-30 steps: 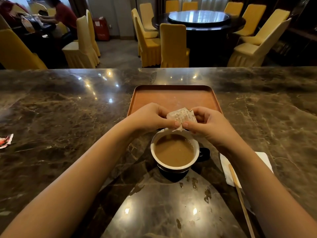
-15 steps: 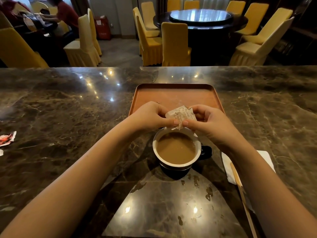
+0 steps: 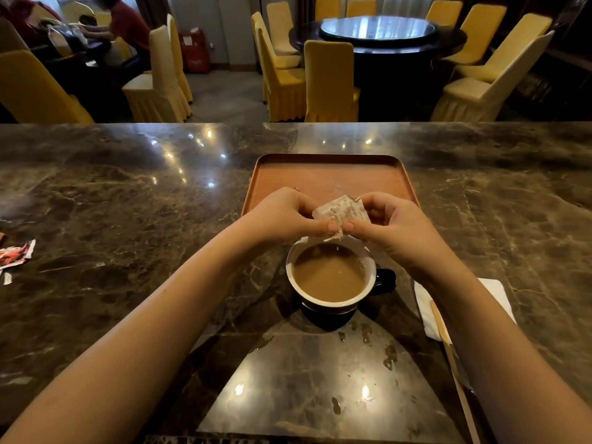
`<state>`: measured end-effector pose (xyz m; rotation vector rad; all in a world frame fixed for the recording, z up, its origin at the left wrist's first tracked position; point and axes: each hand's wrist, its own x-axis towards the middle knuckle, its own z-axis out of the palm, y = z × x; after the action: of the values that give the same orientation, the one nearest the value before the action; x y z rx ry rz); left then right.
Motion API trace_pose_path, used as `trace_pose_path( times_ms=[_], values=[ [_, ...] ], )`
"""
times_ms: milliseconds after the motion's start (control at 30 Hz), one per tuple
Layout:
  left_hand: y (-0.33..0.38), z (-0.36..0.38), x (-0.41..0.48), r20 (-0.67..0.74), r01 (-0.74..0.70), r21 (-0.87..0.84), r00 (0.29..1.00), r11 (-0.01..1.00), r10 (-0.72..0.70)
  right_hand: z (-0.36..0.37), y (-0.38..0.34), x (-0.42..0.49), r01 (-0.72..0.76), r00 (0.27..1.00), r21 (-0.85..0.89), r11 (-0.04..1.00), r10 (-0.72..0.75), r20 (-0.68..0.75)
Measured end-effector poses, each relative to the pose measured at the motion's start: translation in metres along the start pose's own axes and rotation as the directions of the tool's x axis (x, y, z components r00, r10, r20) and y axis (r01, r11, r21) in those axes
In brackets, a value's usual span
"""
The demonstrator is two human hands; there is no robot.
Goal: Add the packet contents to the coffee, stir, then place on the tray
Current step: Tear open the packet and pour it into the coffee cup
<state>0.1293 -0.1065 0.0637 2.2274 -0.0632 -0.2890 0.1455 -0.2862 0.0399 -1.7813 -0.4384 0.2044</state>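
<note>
A dark cup with a white inside [image 3: 331, 277] holds light brown coffee and stands on the marble counter, handle to the right. Just above its far rim, my left hand [image 3: 282, 216] and my right hand [image 3: 389, 225] both pinch a small white paper packet [image 3: 341, 213], its torn lower corner pointing down over the coffee. Behind the hands lies the brown rectangular tray [image 3: 330, 174], with nothing on it. A wooden stir stick [image 3: 455, 370] rests on a white napkin [image 3: 493, 293] right of the cup, partly hidden by my right forearm.
A torn red wrapper [image 3: 16, 254] and a small paper scrap lie at the counter's left edge. Coffee drips spot the counter in front of the cup. Beyond the counter stand yellow-covered chairs, a round dark table, and a person seated at the far left.
Both hands have kept hold of the packet above the cup, with only slight shifts. A little of the contents seems to fall toward the coffee now.
</note>
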Motion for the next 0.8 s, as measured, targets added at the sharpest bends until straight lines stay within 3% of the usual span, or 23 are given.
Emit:
trace_pose_path(
  times_ms=[467, 700, 800],
  values=[
    [0.0006, -0.0006, -0.0028, -0.001, -0.005, 0.02, 1.0, 1.0, 0.005, 0.0005, 0.0009, 0.0002, 0.004, 1.0, 0.025, 1.0, -0.005, 0.019],
    [0.0023, -0.0003, -0.0042, -0.009, -0.018, 0.012, 1.0, 1.0, 0.018, 0.0003, 0.0015, -0.0008, 0.039, 0.999, -0.079, 0.996, -0.04, -0.002],
    [0.0027, 0.0012, -0.0043, -0.019, -0.018, -0.005, 1.0, 1.0, 0.018, -0.0009, 0.0023, -0.0009, 0.015, 1.0, -0.047, 0.999, -0.014, 0.022]
  ],
)
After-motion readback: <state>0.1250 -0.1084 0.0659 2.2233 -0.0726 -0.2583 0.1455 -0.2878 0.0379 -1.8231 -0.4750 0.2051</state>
